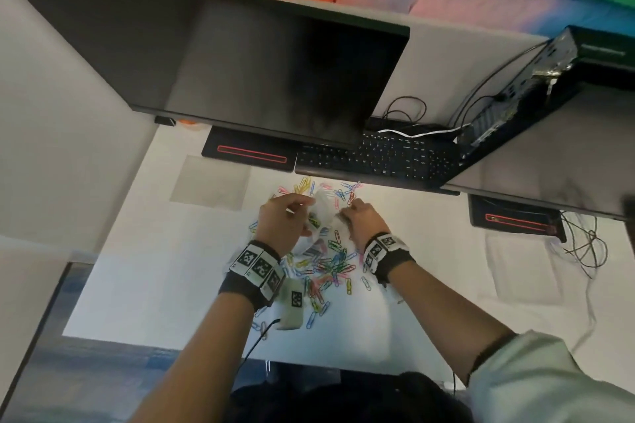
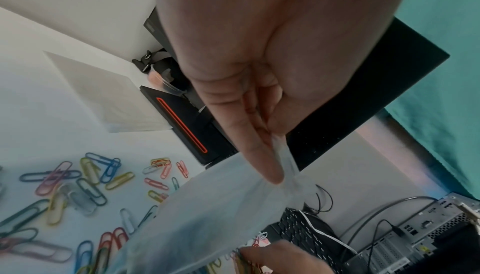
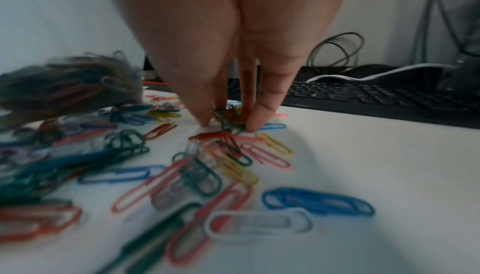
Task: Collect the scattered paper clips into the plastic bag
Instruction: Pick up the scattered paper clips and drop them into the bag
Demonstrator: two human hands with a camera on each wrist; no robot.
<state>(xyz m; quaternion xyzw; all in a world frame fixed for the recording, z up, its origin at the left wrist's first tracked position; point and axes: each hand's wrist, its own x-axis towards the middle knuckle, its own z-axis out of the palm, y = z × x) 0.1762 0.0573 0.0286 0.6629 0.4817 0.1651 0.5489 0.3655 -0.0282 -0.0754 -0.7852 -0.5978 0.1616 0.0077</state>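
Observation:
Coloured paper clips [image 1: 331, 264] lie scattered over the white desk [image 1: 154, 268] between my wrists and up to the keyboard. My left hand [image 1: 287, 216] pinches the rim of a clear plastic bag [image 1: 319, 216], holding it up off the desk; in the left wrist view the thumb and fingers [image 2: 262, 155] squeeze the bag's edge [image 2: 285, 165], and the bag [image 2: 202, 213] hangs below. My right hand [image 1: 357, 215] is down on the desk right of the bag. Its fingertips [image 3: 255, 120] close around a small bunch of clips [image 3: 230, 117]. The bag with clips inside [image 3: 67, 81] is blurred at left.
A black keyboard [image 1: 378, 156] lies just beyond the clips, under a large dark monitor [image 1: 240, 62]. Black stands with red stripes [image 1: 251, 153] [image 1: 515, 221] flank it. A computer case [image 1: 522, 93] and cables [image 1: 584, 247] sit at right. A grey square pad [image 1: 211, 182] lies left.

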